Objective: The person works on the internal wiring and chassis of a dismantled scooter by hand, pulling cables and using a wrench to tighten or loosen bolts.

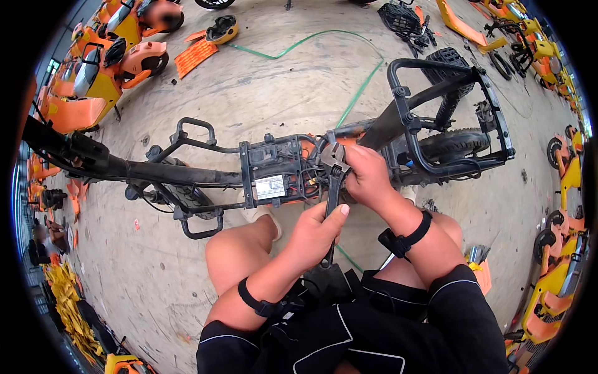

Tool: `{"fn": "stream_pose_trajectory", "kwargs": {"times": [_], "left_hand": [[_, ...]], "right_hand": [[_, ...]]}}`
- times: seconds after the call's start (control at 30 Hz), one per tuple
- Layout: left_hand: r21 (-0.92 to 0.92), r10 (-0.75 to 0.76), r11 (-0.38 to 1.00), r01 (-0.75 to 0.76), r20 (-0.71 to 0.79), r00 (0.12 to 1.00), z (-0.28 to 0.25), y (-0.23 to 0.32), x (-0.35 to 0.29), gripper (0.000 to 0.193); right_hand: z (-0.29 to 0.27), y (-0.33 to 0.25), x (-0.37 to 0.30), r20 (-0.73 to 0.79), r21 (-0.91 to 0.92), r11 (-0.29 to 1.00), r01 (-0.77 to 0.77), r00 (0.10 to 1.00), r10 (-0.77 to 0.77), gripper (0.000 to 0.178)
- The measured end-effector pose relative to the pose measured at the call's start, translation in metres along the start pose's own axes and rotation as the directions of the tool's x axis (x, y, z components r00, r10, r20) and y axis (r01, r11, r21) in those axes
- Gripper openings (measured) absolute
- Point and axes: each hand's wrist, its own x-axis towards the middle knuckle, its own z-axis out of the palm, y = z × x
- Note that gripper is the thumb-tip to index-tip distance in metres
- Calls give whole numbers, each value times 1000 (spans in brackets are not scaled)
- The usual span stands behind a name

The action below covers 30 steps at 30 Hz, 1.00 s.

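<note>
My left hand [316, 232] is closed round the dark handle of an adjustable wrench [334, 187], whose lower end sticks out below my fingers. At the wrench's grey head my right hand [367, 173] is closed, with its fingers against the jaw end; its fingertips are partly hidden. Wrench and hands are over the middle of a stripped black scooter frame [215, 176], which stretches from left to right in front of me. Just beside the wrench head are tangled wires [309, 171] and a box with a silver label [270, 187] on the frame.
The frame's rear rack [405, 118] and rear wheel [458, 144] are on the right. Yellow-orange scooters [103, 81] line both sides. A helmet [222, 29], an orange panel [195, 58] and a black basket [398, 19] lie on the concrete floor. A green strap [361, 90] runs behind the frame.
</note>
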Motion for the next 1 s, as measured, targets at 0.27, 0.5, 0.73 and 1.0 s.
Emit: {"fn": "stream_pose_trajectory", "kwargs": {"times": [0.27,0.5,0.73,1.0], "left_hand": [[347,110,934,-79,-71,991,-17,-2,2,20],[474,206,869,-142,-87,975,-4,12,6,33],[334,180,931,-148,-68,981,-2,-4,11,36],[199,28,980,-7,-105,994,-4,6,2,32]], "right_hand": [[-1,-4,2,-22,195,975,-107,993,114,12],[-12,-9,-2,-56,150,976,-159,984,169,8],[-1,-15,-7,-147,129,975,-179,969,197,8],[-10,-14,-6,-63,-16,999,-37,997,36,13]]}}
